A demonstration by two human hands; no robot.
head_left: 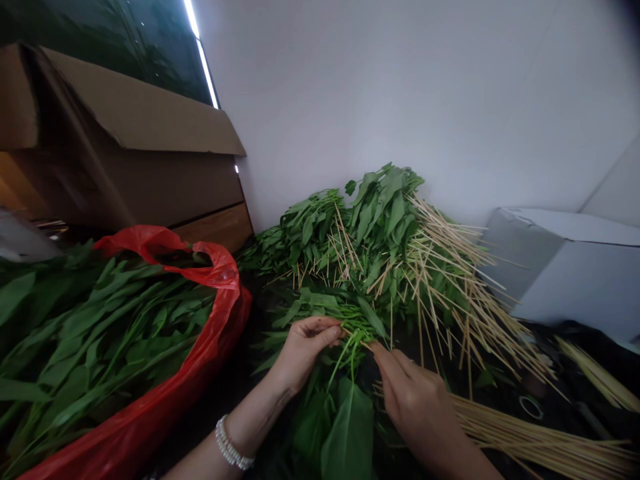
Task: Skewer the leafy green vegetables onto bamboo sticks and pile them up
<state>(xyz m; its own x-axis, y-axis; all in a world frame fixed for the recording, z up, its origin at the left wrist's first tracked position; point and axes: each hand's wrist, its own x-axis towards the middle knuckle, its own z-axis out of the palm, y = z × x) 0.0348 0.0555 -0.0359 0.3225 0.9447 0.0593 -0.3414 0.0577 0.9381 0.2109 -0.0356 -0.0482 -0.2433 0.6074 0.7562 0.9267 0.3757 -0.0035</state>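
My left hand (303, 347), with a white beaded bracelet (231, 443) on its wrist, pinches leafy green stems (356, 337) between thumb and fingers. Across from it, the fingers of my right hand (417, 400) are closed on a thin bamboo skewer (369, 345), of which only a short bit shows by the stems. Large green leaves (349, 430) hang down between my wrists. Just beyond my hands lies a heap of leafy greens (385, 213), with many bamboo skewers (450, 273) sticking out to the right.
On the left, a red plastic bag (227, 287) holds more long-leaved greens (110, 333). Behind it stands an open cardboard box (165, 173). Loose bamboo skewers (540, 437) lie at the lower right, near a small ring (531, 407). A white box (580, 267) sits against the pale wall (400, 87).
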